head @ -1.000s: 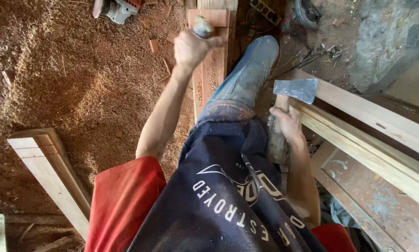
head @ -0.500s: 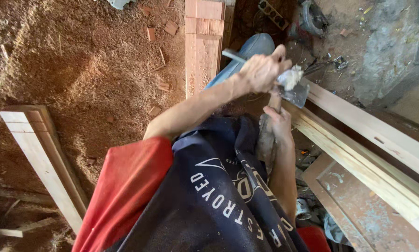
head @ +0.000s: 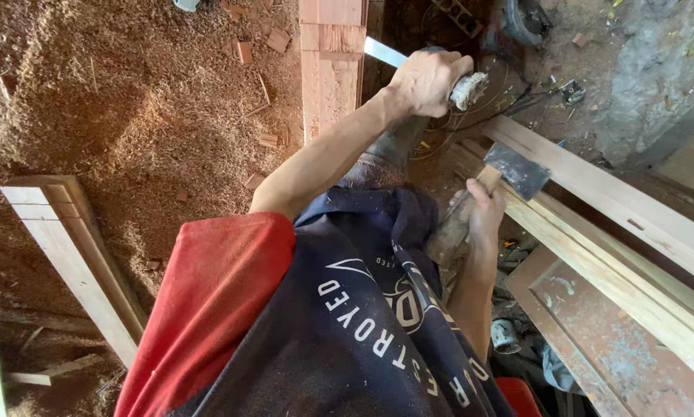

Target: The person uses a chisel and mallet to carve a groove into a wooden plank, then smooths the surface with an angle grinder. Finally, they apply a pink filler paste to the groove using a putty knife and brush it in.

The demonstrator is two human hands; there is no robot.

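My left hand (head: 426, 79) is closed around a chisel (head: 385, 52). Its flat metal blade points left toward a reddish wooden plank (head: 331, 69), and its frayed handle end (head: 469, 89) sticks out to the right of my fist. Lower down, my right hand (head: 480, 215) grips the wooden handle of a hammer (head: 517, 170), whose dark metal head is held up over the pale boards on the right. My boot (head: 389, 150) stands between the plank and the hammer. My dark apron and red sleeve fill the lower middle of the view.
Sawdust and small wood offcuts (head: 130, 116) cover the ground on the left. A pale moulded board (head: 69, 262) lies at the lower left. Long pale boards (head: 625, 232) run diagonally on the right, beside a rusty metal sheet (head: 617, 347). Cables and a grey stone (head: 656, 85) lie at the upper right.
My left hand has swung from above the reddish plank to its right, carrying the chisel. The hammer in my right hand has stayed near my knee, its head now slightly lower.
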